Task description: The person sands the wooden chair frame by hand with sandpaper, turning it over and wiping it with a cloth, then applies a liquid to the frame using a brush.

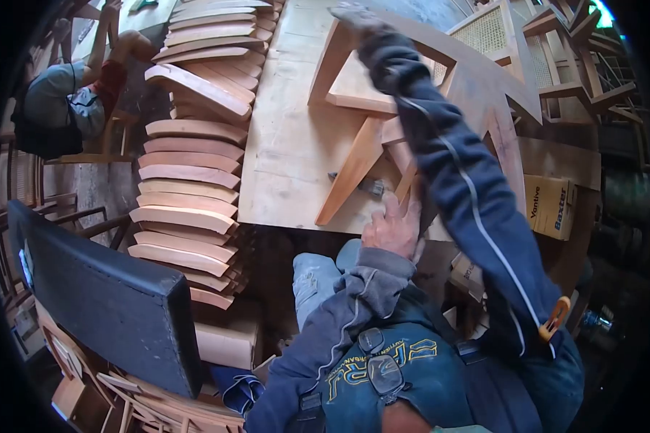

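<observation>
My left hand [393, 229] lies at the near edge of the wooden table [282, 108], its fingers stretched forward and apart against the lower end of a wooden chair frame [372, 105]. Just beyond its fingertips is a small grey metal object [372, 187], partly hidden. A tapered wooden leg [350, 173] of the frame slants toward the table edge. My right arm reaches across the frame, and my right hand [361, 20] is at the frame's far upper corner. That hand is small and blurred; whether it holds anything is unclear.
Curved wooden slats [188, 173] are stacked along the table's left side. A black padded panel [108, 289] stands at lower left. Another person [61, 101] is at upper left. A cardboard box [549, 207] and chair frames with woven panels [484, 32] are at right.
</observation>
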`<state>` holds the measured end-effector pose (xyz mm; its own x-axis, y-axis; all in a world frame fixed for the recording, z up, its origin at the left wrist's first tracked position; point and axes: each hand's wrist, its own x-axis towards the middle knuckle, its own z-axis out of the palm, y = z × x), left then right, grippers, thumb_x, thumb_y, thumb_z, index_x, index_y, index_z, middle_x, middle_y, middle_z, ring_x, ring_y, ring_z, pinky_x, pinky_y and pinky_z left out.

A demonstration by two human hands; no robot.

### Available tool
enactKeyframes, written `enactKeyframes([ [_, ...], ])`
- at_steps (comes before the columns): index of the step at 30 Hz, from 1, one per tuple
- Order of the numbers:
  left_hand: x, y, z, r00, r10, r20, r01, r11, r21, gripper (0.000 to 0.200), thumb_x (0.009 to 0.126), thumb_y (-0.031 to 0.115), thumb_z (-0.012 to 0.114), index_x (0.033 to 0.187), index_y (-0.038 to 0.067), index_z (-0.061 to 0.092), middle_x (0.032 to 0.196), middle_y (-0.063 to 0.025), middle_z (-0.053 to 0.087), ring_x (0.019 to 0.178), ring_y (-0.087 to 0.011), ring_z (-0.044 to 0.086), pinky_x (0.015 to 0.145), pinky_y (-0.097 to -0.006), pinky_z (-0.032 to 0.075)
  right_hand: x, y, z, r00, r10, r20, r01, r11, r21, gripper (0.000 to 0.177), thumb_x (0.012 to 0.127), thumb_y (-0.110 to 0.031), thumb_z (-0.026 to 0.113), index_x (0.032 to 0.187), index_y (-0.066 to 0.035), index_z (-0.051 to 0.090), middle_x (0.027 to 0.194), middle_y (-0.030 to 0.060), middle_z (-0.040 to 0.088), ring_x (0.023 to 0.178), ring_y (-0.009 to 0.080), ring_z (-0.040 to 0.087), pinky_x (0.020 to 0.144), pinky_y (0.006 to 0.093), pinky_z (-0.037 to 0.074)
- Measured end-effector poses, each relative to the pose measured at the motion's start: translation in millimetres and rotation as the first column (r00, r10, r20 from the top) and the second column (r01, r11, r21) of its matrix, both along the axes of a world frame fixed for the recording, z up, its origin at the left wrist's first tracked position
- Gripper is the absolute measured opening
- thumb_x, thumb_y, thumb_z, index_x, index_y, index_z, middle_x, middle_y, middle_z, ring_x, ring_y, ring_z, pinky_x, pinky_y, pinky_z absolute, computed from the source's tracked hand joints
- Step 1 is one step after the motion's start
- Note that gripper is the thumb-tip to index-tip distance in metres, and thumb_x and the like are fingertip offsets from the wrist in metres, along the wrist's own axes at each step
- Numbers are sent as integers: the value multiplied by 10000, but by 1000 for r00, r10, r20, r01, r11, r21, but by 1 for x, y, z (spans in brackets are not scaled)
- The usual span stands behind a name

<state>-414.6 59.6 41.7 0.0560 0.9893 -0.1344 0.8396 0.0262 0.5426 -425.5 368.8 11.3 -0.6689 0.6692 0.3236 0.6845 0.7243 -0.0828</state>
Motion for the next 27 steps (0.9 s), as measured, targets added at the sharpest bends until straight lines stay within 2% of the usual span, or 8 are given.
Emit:
enactKeyframes([
  [3, -13, 9, 23, 995, -15, 101, 20, 999, -46, 948, 606, 240, 665, 1385, 221, 124, 1006, -178, 400, 681, -293, 505, 570, -402, 472, 111, 7, 16, 994, -90, 55, 90, 996, -12, 255, 854, -131, 478, 1084, -48, 551, 1093, 98, 569, 1024, 196, 534, 887, 282, 410],
  [7, -7, 8, 13, 990, 69, 121, -74, 997, 32, 750, 722, 55, 507, 1376, 230, 184, 1036, -209, 435, 611, -268, 503, 497, -395, 457, 227, 16, 27, 896, -417, 154, 432, 898, -80, 264, 850, -134, 481, 1091, -46, 545, 1091, 99, 568, 1022, 201, 534, 882, 287, 414],
  [10, -5, 6, 13, 993, 52, 104, -55, 998, 31, 797, 687, 114, 554, 1378, 220, 170, 1024, -194, 422, 653, -281, 505, 527, -403, 463, 176, 12, 20, 915, -380, 132, 389, 920, -41, 271, 847, -136, 484, 1095, -45, 541, 1089, 99, 567, 1020, 204, 533, 879, 290, 416],
  [12, -8, 7, 15, 998, -1, 66, 3, 1000, -27, 935, 612, 248, 666, 1382, 198, 139, 1020, -176, 397, 743, -315, 513, 575, -415, 476, 108, 4, 9, 967, -240, 83, 241, 970, -14, 276, 844, -138, 486, 1098, -44, 538, 1088, 100, 566, 1019, 206, 533, 876, 293, 418],
  [17, -20, 15, 26, 984, -59, 169, 68, 996, -53, 932, 620, 268, 671, 1378, 189, 135, 1027, -161, 385, 766, -334, 513, 595, -425, 472, -17, -4, -2, 995, 103, 11, -103, 995, 9, 288, 839, -142, 491, 1106, -42, 530, 1086, 101, 564, 1016, 212, 532, 870, 299, 422],
  [20, -21, 13, 37, 981, -101, 167, 114, 991, -71, 952, 626, 251, 686, 1385, 177, 115, 1050, -184, 390, 739, -307, 500, 613, -405, 468, 87, 2, 16, 999, 39, 21, -39, 999, -8, 296, 835, -144, 494, 1111, -40, 526, 1085, 101, 563, 1015, 215, 532, 867, 302, 424],
  [24, -19, 12, 37, 985, -87, 149, 102, 991, -91, 955, 610, 237, 687, 1383, 175, 129, 1029, -180, 393, 716, -312, 496, 609, -406, 465, 301, -12, 41, 919, -373, 128, 390, 909, -145, 307, 831, -148, 497, 1117, -38, 520, 1083, 102, 561, 1012, 220, 532, 862, 307, 428],
  [27, -16, 14, 36, 980, -70, 187, 81, 995, -52, 945, 594, 222, 685, 1376, 169, 157, 1015, -179, 403, 727, -322, 498, 625, -405, 466, 327, -5, 38, 869, -483, 109, 496, 843, -209, 315, 827, -150, 500, 1122, -37, 516, 1082, 103, 560, 1011, 223, 531, 858, 310, 430],
])
